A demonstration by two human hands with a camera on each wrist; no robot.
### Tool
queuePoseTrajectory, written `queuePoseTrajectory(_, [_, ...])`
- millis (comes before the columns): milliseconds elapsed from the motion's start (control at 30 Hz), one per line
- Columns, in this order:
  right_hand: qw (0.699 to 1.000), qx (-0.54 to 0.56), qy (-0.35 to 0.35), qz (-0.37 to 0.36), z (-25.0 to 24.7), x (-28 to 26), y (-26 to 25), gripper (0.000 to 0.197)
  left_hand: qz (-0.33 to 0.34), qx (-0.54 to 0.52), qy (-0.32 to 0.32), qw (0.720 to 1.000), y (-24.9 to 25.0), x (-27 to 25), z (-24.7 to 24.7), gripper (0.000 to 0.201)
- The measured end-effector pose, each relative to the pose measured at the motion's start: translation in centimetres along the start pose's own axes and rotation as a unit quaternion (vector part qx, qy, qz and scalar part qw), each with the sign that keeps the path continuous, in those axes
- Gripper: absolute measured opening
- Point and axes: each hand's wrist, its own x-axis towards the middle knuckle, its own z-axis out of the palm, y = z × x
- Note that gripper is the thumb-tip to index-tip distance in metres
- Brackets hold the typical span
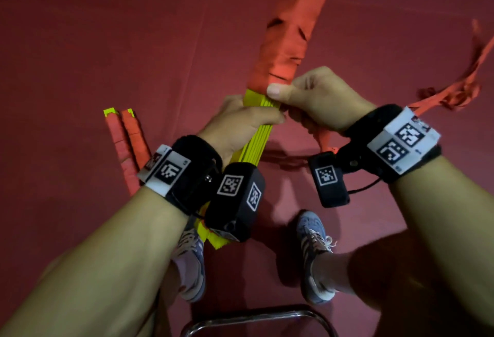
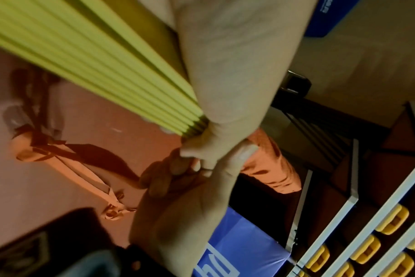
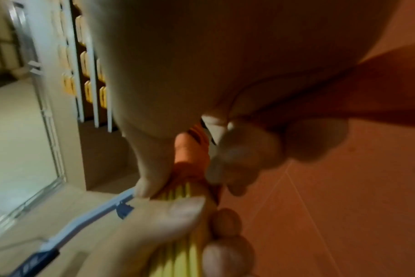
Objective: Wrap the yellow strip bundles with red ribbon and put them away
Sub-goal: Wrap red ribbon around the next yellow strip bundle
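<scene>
A long bundle of yellow strips (image 1: 260, 136) is held slanting above the red floor. Its far part is wound in red ribbon (image 1: 291, 29). My left hand (image 1: 240, 122) grips the bare yellow part just below the wrapping. My right hand (image 1: 320, 96) is against it on the right, thumb pressing the ribbon's lower edge onto the bundle, fingers curled round the ribbon. The loose ribbon tail (image 1: 459, 88) trails off right. The left wrist view shows the yellow strips (image 2: 95, 56) running into my left hand (image 2: 225, 75). The right wrist view is blurred, with ribbon (image 3: 190, 150) between the thumbs.
Two bundles wound in red ribbon (image 1: 125, 144) lie side by side on the floor at the left. My shoes (image 1: 315, 253) and a metal stool frame (image 1: 254, 320) are below. A rack with yellow bins (image 2: 367, 243) and a blue box (image 2: 244, 243) stand beyond.
</scene>
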Motion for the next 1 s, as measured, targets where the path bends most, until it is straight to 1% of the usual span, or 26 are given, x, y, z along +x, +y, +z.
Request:
queuePoseTrajectory(33, [1.0,-0.012,0.007,0.0,0.3,0.1,0.1,0.057,0.017,0.012,0.025,0.999,-0.1,0.2,0.0,0.024])
queuePoseTrajectory(100, [0.999,-0.034,0.025,-0.002,1.2,0.5,0.4,0.062,0.031,0.024,0.069,0.997,-0.2,0.4,0.1,0.016])
queuePoseTrajectory(167, [0.995,-0.087,0.045,-0.004,2.1,0.8,0.6,0.064,0.022,0.02,0.11,0.994,-0.4,0.7,0.2,0.017])
queuePoseTrajectory(233, [0.985,-0.158,0.068,-0.002,2.9,0.9,0.6,0.064,0.016,0.014,0.132,0.991,-0.6,0.9,0.4,0.012])
queuePoseTrajectory(267, [0.981,-0.174,0.085,0.008,3.2,0.9,0.5,0.065,0.019,0.026,0.138,0.99,-0.8,1.0,0.5,0.012])
queuePoseTrajectory(333, [0.977,-0.177,0.11,0.039,3.7,1.1,0.1,0.068,0.025,0.077,0.147,0.986,-0.9,1.0,0.6,0.016])
queuePoseTrajectory(367, [0.976,-0.175,0.122,0.049,3.8,1.3,0.1,0.069,0.03,0.104,0.15,0.983,-1.0,1.0,0.6,0.023])
queuePoseTrajectory(400, [0.976,-0.166,0.133,0.05,3.8,1.5,0.2,0.069,0.035,0.131,0.151,0.979,-1.0,1.0,0.5,0.03])
queuePoseTrajectory(433, [0.978,-0.144,0.141,0.047,3.6,1.7,0.4,0.069,0.043,0.152,0.146,0.977,-0.8,1.0,0.6,0.033])
queuePoseTrajectory(467, [0.983,-0.111,0.142,0.038,3.4,1.7,0.6,0.068,0.05,0.156,0.134,0.977,-0.5,0.8,0.6,0.031])
queuePoseTrajectory(500, [0.988,-0.07,0.135,0.024,3.0,1.7,0.6,0.065,0.051,0.118,0.115,0.985,-0.2,0.8,0.6,0.025])
queuePoseTrajectory(533, [0.992,-0.028,0.122,0.009,2.7,1.6,0.6,0.06,0.049,0.061,0.091,0.993,0.0,0.7,0.5,0.021])
queuePoseTrajectory(567, [0.994,0.01,0.108,-0.006,2.3,1.5,0.5,0.056,0.04,-0.009,0.057,0.998,0.3,0.7,0.3,0.021])
queuePoseTrajectory(600, [0.995,0.042,0.094,-0.019,2.0,1.4,0.4,0.056,0.026,-0.085,0.015,0.996,0.6,0.4,0.2,0.019])
queuePoseTrajectory(667, [0.992,0.104,0.054,-0.04,1.6,1.1,0.0,0.065,-0.018,-0.158,-0.067,0.985,1.3,-0.4,0.0,0.007])
queuePoseTrajectory(733, [0.991,0.124,0.015,-0.054,1.6,0.9,-0.4,0.073,-0.075,-0.168,-0.122,0.975,1.3,-0.7,-0.3,0.033])
queuePoseTrajectory(767, [0.992,0.116,0.002,-0.055,1.7,0.8,-0.4,0.073,-0.09,-0.168,-0.131,0.973,1.1,-0.7,-0.5,0.038])
queuePoseTrajectory(800, [0.993,0.101,-0.003,-0.055,1.7,0.8,-0.4,0.07,-0.096,-0.163,-0.128,0.974,1.1,-0.7,-0.4,0.036])
queuePoseTrajectory(833, [0.995,0.084,-0.006,-0.055,1.7,0.8,-0.4,0.067,-0.092,-0.149,-0.114,0.978,0.8,-0.4,-0.4,0.027])
queuePoseTrajectory(867, [0.996,0.067,-0.011,-0.053,1.7,0.8,-0.4,0.064,-0.091,-0.134,-0.09,0.983,0.7,-0.3,-0.2,0.015])
queuePoseTrajectory(900, [0.997,0.053,-0.016,-0.049,1.5,1.0,-0.4,0.063,-0.087,-0.113,-0.06,0.988,0.5,0.0,-0.1,0.011])
queuePoseTrajectory(967, [0.999,0.026,-0.017,-0.027,1.1,1.2,-0.3,0.064,-0.066,-0.079,-0.007,0.995,0.0,0.4,-0.1,0.016])
queuePoseTrajectory(1000, [1.0,0.009,-0.011,-0.016,0.9,1.2,-0.4,0.063,-0.049,-0.054,0.023,0.997,-0.2,0.7,-0.1,0.016])
